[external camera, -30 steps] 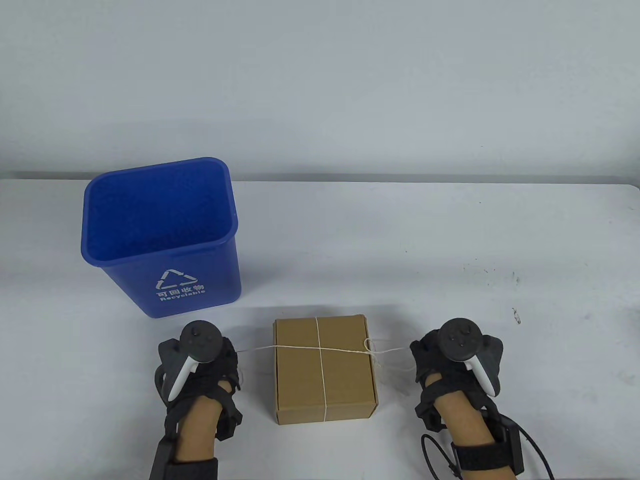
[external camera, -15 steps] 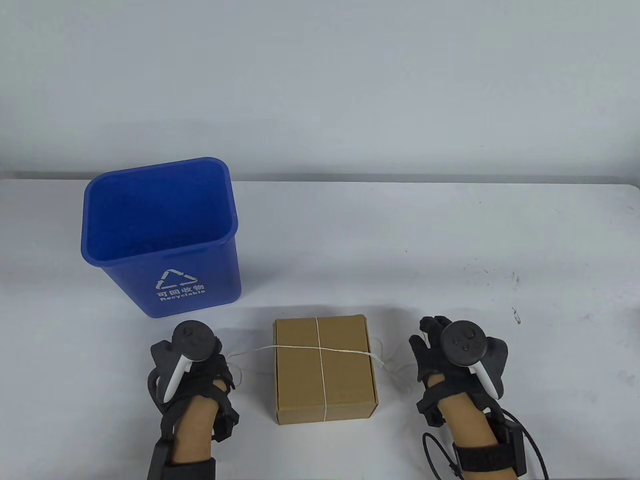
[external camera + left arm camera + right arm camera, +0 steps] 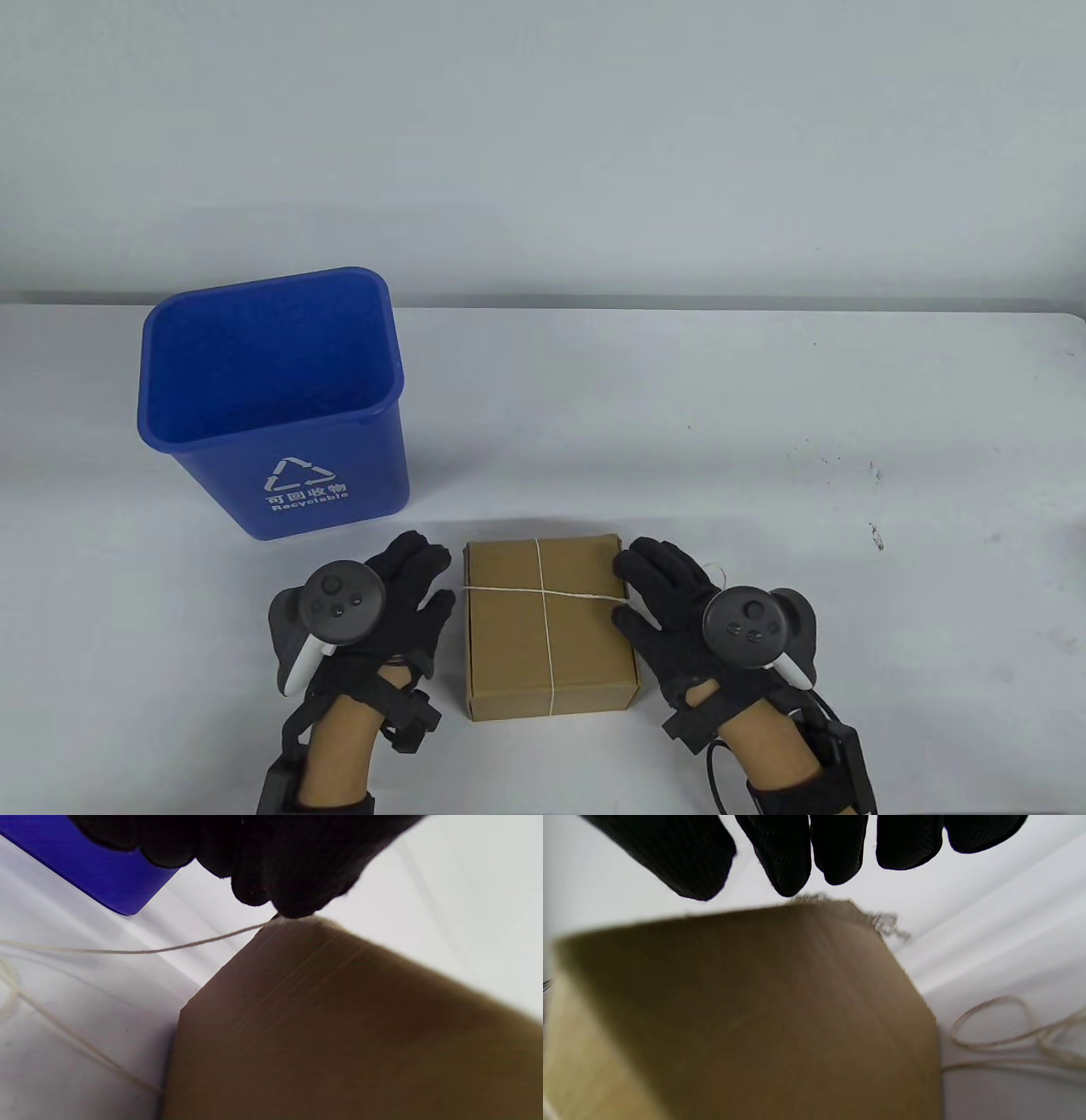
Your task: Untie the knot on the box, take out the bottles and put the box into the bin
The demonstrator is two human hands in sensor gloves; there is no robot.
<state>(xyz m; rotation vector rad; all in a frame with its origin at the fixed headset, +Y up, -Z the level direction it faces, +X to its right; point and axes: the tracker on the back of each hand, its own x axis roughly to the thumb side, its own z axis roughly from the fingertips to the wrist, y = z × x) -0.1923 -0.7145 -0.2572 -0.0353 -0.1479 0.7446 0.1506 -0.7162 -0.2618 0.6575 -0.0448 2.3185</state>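
Observation:
A closed brown cardboard box lies near the table's front edge, with thin white string crossed over its lid. No knot shows on the lid. My left hand is open with its fingers spread, right beside the box's left side. My right hand is open too, and its fingertips touch the box's right top edge. The left wrist view shows my fingers at the box corner and a slack string leading off it. Loose string lies coiled beside the box in the right wrist view. No bottles are visible.
The blue recycling bin stands upright and open at the back left of the box, a short gap from my left hand. White table stretches behind and to the right of the box.
The knot at the box's right edge has come apart. Both hands have let go of the string ends and moved inward to the box's sides, with their fingers now spread.

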